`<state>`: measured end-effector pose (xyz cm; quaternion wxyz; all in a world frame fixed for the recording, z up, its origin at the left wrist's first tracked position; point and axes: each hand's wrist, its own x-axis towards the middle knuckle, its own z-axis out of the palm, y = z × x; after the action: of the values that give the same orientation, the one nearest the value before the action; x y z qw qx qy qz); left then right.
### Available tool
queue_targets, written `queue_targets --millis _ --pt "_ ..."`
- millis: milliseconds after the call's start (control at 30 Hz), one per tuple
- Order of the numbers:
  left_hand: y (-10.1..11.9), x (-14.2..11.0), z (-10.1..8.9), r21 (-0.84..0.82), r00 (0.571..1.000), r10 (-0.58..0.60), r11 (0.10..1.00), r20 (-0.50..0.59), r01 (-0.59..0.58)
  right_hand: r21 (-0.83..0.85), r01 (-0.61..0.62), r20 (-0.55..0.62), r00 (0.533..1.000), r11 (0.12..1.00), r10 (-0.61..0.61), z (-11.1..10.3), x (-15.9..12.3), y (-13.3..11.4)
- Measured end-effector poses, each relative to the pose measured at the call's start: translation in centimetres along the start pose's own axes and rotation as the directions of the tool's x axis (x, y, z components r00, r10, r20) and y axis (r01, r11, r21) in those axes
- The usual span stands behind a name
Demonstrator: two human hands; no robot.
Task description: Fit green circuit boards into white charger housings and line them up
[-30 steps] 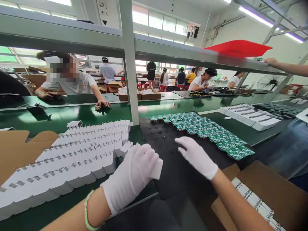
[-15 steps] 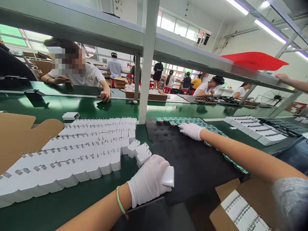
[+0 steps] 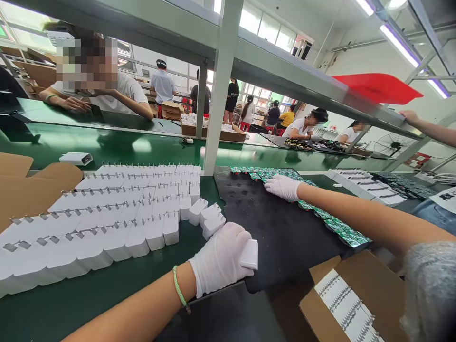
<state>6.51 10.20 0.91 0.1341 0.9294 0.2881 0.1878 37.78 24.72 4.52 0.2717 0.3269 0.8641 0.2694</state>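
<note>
My left hand [image 3: 224,259], in a white glove, is wrapped round a white plug charger housing [image 3: 249,255] above the near edge of the black mat [image 3: 249,223]. Beyond it, a few loose white housings [image 3: 213,221] stand beside the long rows of white charger housings [image 3: 121,228], their metal pins pointing up. My right hand [image 3: 283,186], also gloved, reaches across the mat to the green circuit boards [image 3: 342,228]. Its fingers are closed at the edge of the rows, on a circuit board there; the fingertips are partly hidden.
An open carton [image 3: 309,308] with pinned white housings stands low at the right. A cardboard flap [image 3: 21,190] lies at the left. A metal post [image 3: 219,95] rises behind the mat. A single white housing [image 3: 76,158] lies on the green belt [image 3: 160,151]. Co-workers sit beyond.
The view has tilted and shifted slightly. Across the belt, a co-worker's hand has drawn back from the belt towards their face. My two hands keep nearly the same places.
</note>
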Motion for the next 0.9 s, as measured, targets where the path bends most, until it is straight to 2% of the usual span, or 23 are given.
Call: queue_targets --millis 167,267,533,700,900 --pt "-0.1 -0.2 0.1 0.012 1.0 -0.005 1.0 -0.022 0.005 -0.081 -0.078 0.075 0.994 0.994 0.085 0.0 1.8 -0.5" --pt "-0.1 -0.4 0.1 0.029 0.999 0.003 1.0 -0.051 -0.001 -0.075 -0.083 0.087 0.992 0.994 0.09 -0.3 2.1 -0.3" --pt "-0.1 -0.5 0.0 0.05 0.998 0.012 0.999 -0.061 -0.009 -0.047 -0.073 0.094 0.993 0.996 0.077 -2.2 0.3 0.0" --pt "-0.1 -0.4 0.1 0.06 0.999 0.014 0.998 -0.046 -0.011 -0.039 -0.054 0.103 0.993 0.998 0.058 -1.6 -0.3 -0.1" --pt "-0.1 -0.2 0.1 0.065 1.0 0.016 0.998 -0.024 -0.014 0.007 -0.001 0.119 0.993 1.0 0.001 -1.1 -0.4 0.8"
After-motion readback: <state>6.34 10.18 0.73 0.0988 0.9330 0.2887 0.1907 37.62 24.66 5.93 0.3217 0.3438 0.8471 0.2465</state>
